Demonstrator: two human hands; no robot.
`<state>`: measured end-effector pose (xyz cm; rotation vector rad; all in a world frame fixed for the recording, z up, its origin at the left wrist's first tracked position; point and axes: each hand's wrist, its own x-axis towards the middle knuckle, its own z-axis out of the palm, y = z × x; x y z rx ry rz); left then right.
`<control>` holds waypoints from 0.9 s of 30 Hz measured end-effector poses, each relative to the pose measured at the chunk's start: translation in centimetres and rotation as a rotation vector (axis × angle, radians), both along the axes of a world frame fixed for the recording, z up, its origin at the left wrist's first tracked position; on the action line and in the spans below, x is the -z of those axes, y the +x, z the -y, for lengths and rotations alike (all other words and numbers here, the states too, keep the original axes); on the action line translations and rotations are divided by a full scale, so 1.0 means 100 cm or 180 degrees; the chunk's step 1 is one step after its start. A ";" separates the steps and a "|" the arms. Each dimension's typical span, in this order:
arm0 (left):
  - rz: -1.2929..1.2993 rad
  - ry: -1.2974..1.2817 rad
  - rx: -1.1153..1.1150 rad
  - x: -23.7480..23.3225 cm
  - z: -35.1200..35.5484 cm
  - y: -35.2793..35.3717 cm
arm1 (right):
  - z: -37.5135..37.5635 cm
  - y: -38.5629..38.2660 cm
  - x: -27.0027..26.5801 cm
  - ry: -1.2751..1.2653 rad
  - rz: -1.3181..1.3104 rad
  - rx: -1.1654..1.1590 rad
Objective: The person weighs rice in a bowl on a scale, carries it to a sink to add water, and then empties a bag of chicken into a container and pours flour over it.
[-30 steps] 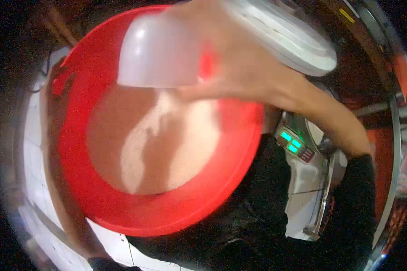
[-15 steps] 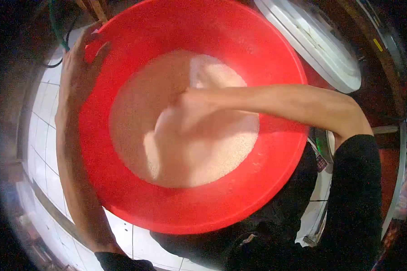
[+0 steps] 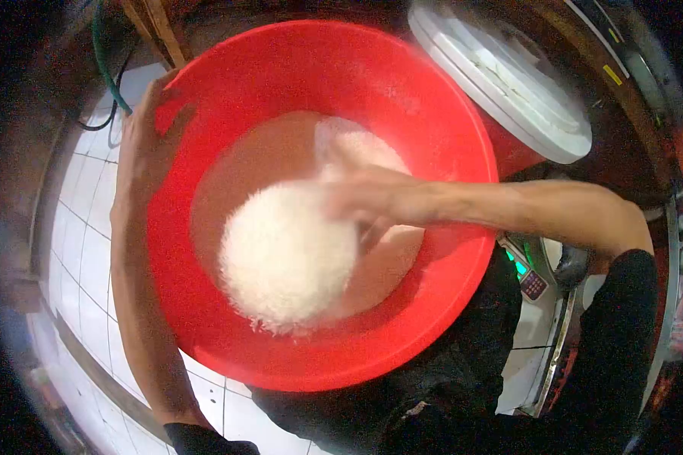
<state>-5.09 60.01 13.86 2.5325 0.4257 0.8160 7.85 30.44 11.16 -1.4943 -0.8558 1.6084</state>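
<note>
A large red basin [image 3: 448,273] holds a broad bed of rice [image 3: 239,163], part of it in shadow. At the basin's far left, my left hand [image 3: 148,121] is closed over the rim, with the thumb on the inner side. My right hand [image 3: 376,201], blurred by motion, reaches in from the right. It grips the right side of a round, heaped mound of white rice [image 3: 284,254] held above the bed. The mound seems to sit in a container whose wall is hidden by rice and fingers. A pale translucent edge [image 3: 322,140] shows in the rice behind my hand.
A white lid [image 3: 508,83] tops a red bucket [image 3: 501,148] at upper right. White floor tiles [image 3: 83,220] lie at left, beside a green hose [image 3: 102,61]. A device with a keypad and green-lit display [image 3: 527,277] sits right of the basin. Wooden legs [image 3: 155,30] stand upper left.
My right hand has come up from the rice bed and now carries a heaped mound of rice. My left hand stays on the rim. In view, the basin sits slightly lower.
</note>
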 end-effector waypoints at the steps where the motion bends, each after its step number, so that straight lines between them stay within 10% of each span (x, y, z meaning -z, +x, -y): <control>1: 0.0063 0.0074 -0.0007 0.006 -0.004 0.001 | 0.005 0.000 -0.008 0.0134 -0.0035 0.0252; 18: -0.0644 0.0236 -0.0432 0.002 0.012 0.000 | 0.226 0.008 -0.113 0.0453 0.0680 0.3933; 27: -0.0360 0.0399 -0.0809 -0.002 0.036 0.003 | 0.407 0.034 -0.079 0.0248 0.1198 0.5127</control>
